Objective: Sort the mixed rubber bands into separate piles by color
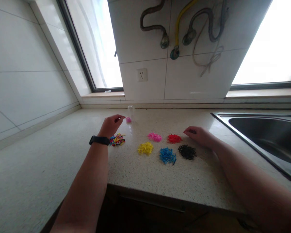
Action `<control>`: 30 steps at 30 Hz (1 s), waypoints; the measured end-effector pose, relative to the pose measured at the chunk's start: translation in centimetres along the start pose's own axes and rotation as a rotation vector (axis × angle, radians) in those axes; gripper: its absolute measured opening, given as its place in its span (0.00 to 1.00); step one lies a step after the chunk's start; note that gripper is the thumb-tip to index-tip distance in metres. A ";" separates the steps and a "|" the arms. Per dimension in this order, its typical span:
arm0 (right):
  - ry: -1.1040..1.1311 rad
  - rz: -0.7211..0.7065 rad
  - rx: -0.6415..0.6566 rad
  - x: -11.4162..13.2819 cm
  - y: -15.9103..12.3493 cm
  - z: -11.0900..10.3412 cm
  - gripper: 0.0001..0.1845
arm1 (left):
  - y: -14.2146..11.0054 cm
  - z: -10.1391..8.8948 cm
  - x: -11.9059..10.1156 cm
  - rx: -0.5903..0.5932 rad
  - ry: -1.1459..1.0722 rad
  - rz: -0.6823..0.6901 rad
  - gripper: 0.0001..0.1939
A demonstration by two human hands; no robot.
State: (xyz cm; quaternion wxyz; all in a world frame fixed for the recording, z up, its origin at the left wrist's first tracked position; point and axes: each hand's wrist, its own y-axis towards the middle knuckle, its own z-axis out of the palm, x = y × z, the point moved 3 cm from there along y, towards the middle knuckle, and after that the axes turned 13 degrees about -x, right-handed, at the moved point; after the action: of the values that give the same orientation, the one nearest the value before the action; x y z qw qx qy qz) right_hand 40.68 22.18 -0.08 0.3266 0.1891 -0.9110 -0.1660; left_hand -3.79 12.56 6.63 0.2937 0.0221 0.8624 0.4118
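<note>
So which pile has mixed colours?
The leftmost pile, by the left hand; the pink pile, red pile, yellow pile, blue pile and black pile each show one colour.

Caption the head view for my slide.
Left hand by a small pink object, right hand beside the red pile, with pink, yellow, blue, black and mixed-colour piles on the counter.

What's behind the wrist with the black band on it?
A multicoloured pile peeks out just right of the left wrist, on the countertop. The wrist and black band cover the spot beside it, so I can't tell how far the pile goes behind.
</note>
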 end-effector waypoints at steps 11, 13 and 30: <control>-0.016 -0.056 0.014 0.0 0.0 0.0 0.16 | 0.4 -0.3 2.9 0.127 0.366 -0.072 0.18; -0.027 -0.063 0.028 0.0 0.0 0.1 0.16 | 0.4 -0.3 3.7 0.163 0.408 -0.092 0.17; -0.075 -0.072 0.107 0.5 -0.1 0.2 0.16 | -0.6 1.7 4.5 0.601 0.332 -0.078 0.15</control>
State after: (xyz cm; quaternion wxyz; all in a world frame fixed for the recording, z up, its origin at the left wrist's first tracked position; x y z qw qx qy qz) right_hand 40.21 21.86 0.04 0.2754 0.2327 -0.9228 -0.1358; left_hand -6.47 14.63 3.13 0.1453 0.0075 0.9813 0.1257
